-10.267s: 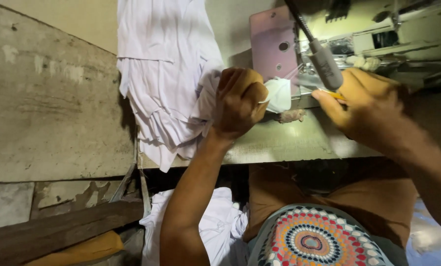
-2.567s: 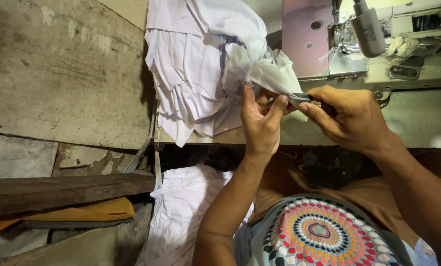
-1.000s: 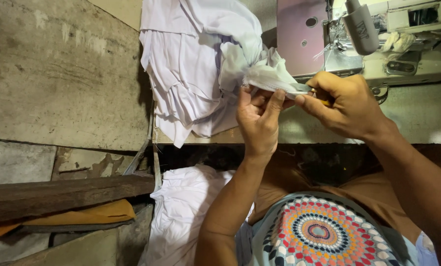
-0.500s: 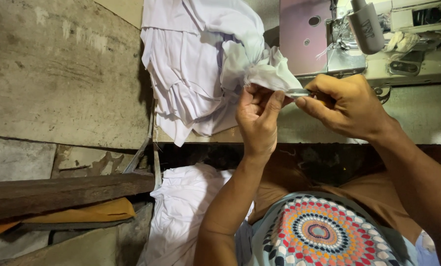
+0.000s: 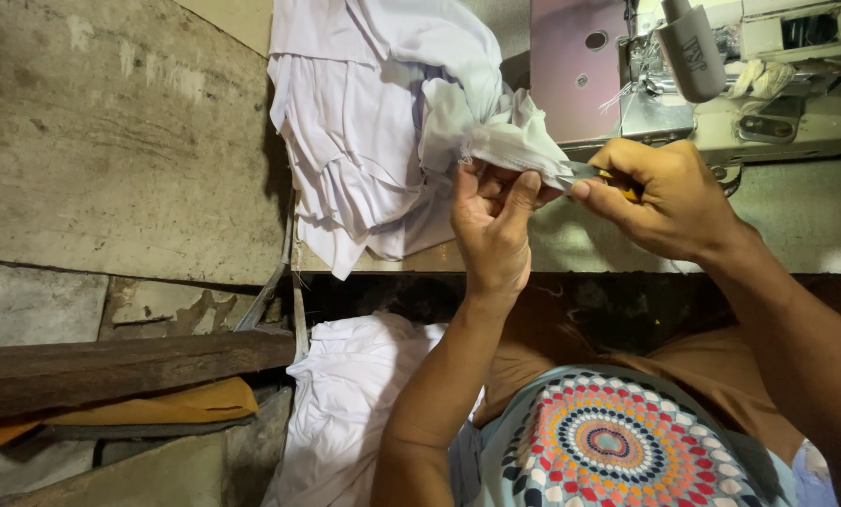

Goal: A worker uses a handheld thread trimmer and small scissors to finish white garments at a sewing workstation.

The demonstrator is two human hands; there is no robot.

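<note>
Nearest the camera lies a lap in brown cloth, with a round patterned fabric (image 5: 613, 441) of coloured dots across it, and to its left a heap of white cloth (image 5: 345, 413) hangs down below the table edge. Further left a dark wooden beam (image 5: 129, 361) runs across the floor with an orange rag (image 5: 176, 406) tucked under it. Both forearms rise from the lap toward the table (image 5: 796, 225). The left hand (image 5: 491, 225) is raised palm toward the camera, its fingers (image 5: 519, 192) curled up and pinching the lower edge of a small white piece (image 5: 514, 145) just above the table's front edge. The right hand (image 5: 664, 197) is closed around a small cutter (image 5: 589, 172) with a yellow grip, thumb and forefinger pressed on it; its metal tip touches the white piece where the left fingers hold it. Whether the blades are parted cannot be told. The white piece trails back into a stack of white garments (image 5: 364, 131) that drapes over the table's left end and down its side. Behind the hands stands a sewing machine (image 5: 721, 84), its pale pink face plate just beyond the cloth, with a grey cone-shaped part above. To the far left is a bare concrete wall (image 5: 110, 131).
</note>
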